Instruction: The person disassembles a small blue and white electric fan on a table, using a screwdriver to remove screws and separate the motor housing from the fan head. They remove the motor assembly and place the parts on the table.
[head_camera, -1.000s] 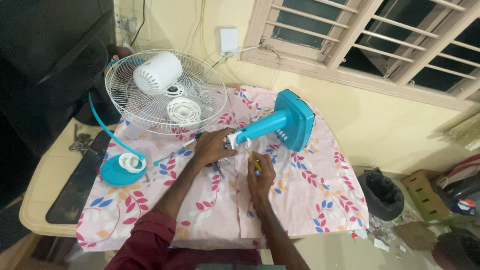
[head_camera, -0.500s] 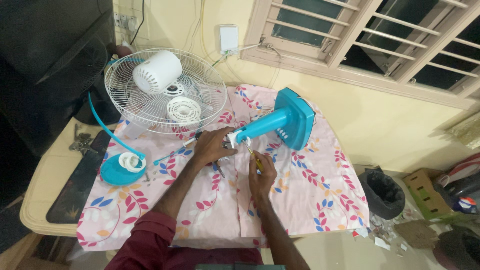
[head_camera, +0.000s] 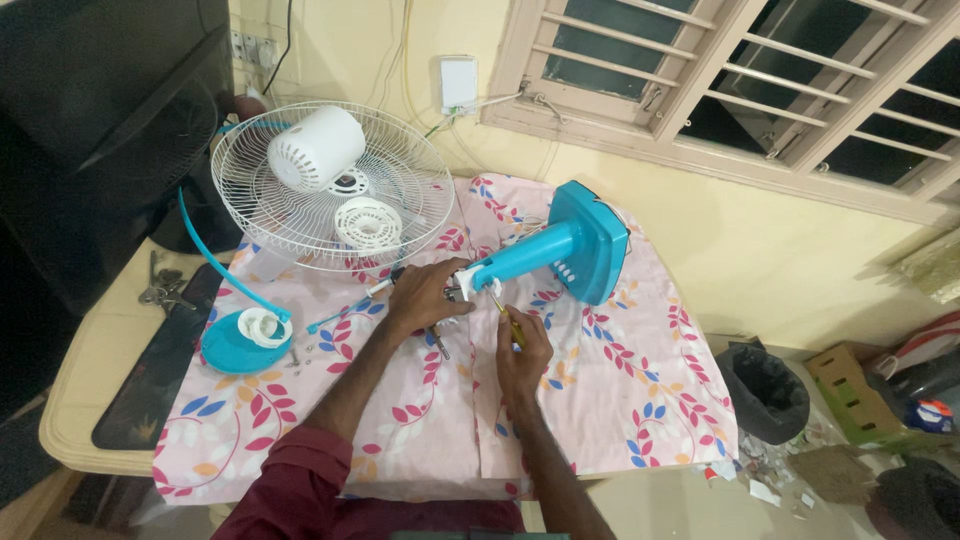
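From the head view, the left hand is closed around the white end of the blue plastic fan stand lying on the bench. The right hand grips a yellow screwdriver against it. The tip could slip and jab fingers, or small screws could roll away.

A home room: louvred window, wall sockets, floral cloth over the bench, bin beside.
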